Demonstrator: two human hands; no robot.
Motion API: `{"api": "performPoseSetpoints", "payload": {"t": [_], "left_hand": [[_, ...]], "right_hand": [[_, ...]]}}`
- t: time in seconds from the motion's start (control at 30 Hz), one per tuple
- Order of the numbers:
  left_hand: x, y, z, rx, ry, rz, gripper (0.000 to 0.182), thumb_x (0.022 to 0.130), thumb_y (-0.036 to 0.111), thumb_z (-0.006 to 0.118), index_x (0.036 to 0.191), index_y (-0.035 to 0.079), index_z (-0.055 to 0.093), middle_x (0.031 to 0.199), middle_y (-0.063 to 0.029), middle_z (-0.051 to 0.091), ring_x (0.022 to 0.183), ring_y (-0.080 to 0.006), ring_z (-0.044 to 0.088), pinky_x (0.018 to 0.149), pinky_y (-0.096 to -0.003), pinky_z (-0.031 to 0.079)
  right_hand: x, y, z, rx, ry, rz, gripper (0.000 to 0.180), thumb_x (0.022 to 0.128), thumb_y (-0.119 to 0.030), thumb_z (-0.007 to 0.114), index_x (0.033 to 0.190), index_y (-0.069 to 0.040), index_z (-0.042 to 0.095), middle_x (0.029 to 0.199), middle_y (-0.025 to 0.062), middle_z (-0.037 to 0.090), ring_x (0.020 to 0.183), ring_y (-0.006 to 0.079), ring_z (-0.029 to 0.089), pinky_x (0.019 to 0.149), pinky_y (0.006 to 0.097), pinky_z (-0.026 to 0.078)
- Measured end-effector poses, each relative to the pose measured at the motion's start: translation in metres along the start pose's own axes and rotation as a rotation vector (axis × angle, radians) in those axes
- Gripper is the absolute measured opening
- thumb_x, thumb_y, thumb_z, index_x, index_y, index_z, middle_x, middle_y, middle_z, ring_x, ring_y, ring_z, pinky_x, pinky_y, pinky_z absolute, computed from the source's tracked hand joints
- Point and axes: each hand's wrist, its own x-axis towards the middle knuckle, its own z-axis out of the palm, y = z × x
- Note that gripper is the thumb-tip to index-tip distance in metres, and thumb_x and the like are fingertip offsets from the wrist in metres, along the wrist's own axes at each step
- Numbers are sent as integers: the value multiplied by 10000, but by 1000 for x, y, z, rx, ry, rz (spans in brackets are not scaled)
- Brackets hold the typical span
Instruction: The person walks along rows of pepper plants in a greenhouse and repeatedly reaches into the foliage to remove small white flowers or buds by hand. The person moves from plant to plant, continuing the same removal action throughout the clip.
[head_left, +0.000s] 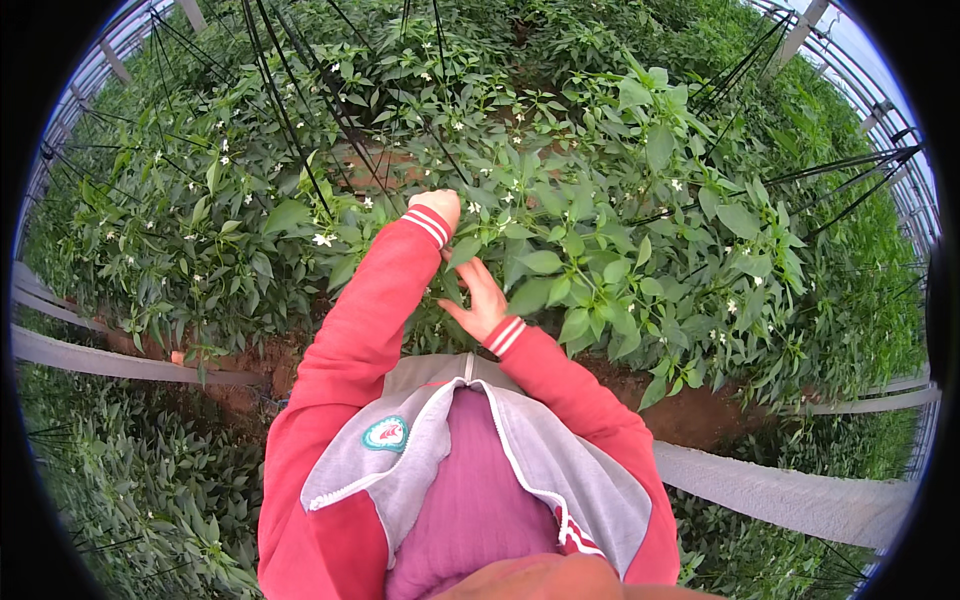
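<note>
In front of me stand flowering pepper plants (592, 277) with green leaves and small white blossoms. My left hand (441, 202) reaches farther in among the stems, its back towards me. Its fingers are curled out of sight, so whether it holds anything is hidden. Below it and nearer my body is my right hand (484, 300), with thumb and fingers apart among the leaves. A broad leaf (464, 250) partly covers its fingertips, and nothing shows in its grasp. A white flower (324, 240) shows left of my left sleeve.
Black support cords (274, 97) slant down into the foliage, with more cords (847, 172) at the right. A pale concrete beam (787, 491) runs beside me on the right, another (127, 360) on the left. Bare soil (697, 412) lies under the plants. Greenhouse framing (892, 97) curves along the edge.
</note>
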Motion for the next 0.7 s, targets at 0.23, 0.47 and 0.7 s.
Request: {"api": "performPoseSetpoints", "payload": {"t": [0.23,0.47,0.7], "left_hand": [[12,-14,13,-507,302,67,521,841,253,650,1281,77,432,772,-182,652,717,-378,633,635,-454,489],[34,-17,33,-633,-32,128,312,895,241,607,1142,50,593,1056,-139,621,951,-212,596,794,-322,477],[54,-35,89,-976,-126,282,261,996,236,442,1153,79,578,1207,-89,553,1030,-165,531,955,-333,411]], "right_hand": [[-20,27,-72,278,832,210,261,884,-16,642,1140,-15,589,951,74,647,793,113,600,690,251,503],[70,38,-101,313,610,187,250,894,-55,637,1132,-10,572,1036,60,628,889,133,600,796,258,493],[101,27,-90,424,600,210,295,850,22,632,1115,-26,513,968,80,610,811,139,631,735,255,517]]}}
